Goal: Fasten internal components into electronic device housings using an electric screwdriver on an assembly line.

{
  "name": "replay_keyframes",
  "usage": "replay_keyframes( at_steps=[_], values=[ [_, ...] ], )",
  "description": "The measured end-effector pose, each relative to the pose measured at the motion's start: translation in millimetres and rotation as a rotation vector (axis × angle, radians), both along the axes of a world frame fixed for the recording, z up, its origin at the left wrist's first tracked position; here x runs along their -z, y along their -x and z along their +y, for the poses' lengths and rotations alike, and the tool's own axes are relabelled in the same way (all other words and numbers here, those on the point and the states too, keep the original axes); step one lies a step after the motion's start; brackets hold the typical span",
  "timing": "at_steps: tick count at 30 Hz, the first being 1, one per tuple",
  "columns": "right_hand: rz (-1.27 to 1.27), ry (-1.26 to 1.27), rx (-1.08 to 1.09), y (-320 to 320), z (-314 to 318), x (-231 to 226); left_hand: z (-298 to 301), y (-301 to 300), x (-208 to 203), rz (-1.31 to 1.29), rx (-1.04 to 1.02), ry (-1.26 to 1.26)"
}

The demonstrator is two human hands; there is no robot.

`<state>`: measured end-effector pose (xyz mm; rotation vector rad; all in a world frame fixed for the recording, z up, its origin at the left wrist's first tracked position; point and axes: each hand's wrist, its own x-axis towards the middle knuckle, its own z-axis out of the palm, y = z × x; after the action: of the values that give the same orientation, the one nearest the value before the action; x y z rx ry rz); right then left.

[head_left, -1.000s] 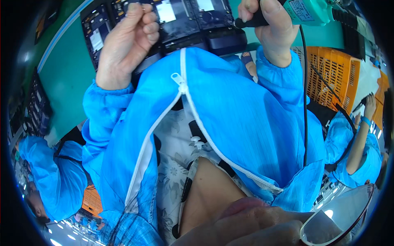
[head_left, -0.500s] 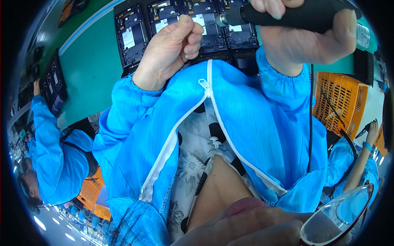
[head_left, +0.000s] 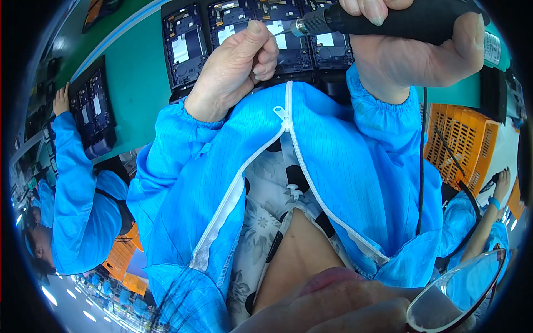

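My right hand (head_left: 413, 55) is wrapped round a black electric screwdriver (head_left: 402, 25), held level with its metal nose (head_left: 298, 28) toward the left. A thin bit (head_left: 282, 33) runs from the nose to the fingertips of my left hand (head_left: 236, 66). The thumb and forefinger of that hand are pinched together at the bit's end, the other fingers curled in. Whatever they pinch is hidden or too small to name. Under both hands lies a row of several dark device housings (head_left: 186, 53) with white patches and small gold-coloured parts, partly covered by my hands.
The housings rest on a green bench (head_left: 130, 72). At the left, a co-worker in blue reaches beside another set of dark housings (head_left: 94, 111). An orange crate (head_left: 463, 144) stands at the right, near a hanging black cable (head_left: 423, 166). Another person's arm shows beyond it.
My view has shifted slightly, and the bit shows more plainly between screwdriver and fingertips. My hands keep nearly the same pose. The co-worker's hand and the left-hand housings have moved right in view.
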<state>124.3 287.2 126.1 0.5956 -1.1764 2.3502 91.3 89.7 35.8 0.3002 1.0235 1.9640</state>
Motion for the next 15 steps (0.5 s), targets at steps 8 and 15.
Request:
replay_keyframes(
  at_steps=[8,15],
  values=[
    [-0.043,0.013,0.000,0,-8,19,-6,-11,14,-0.009,-0.028,-0.034],
    [-0.053,-0.001,-0.006,-1,-8,31,-7,-12,29,0.034,0.002,-0.067]
  ],
)
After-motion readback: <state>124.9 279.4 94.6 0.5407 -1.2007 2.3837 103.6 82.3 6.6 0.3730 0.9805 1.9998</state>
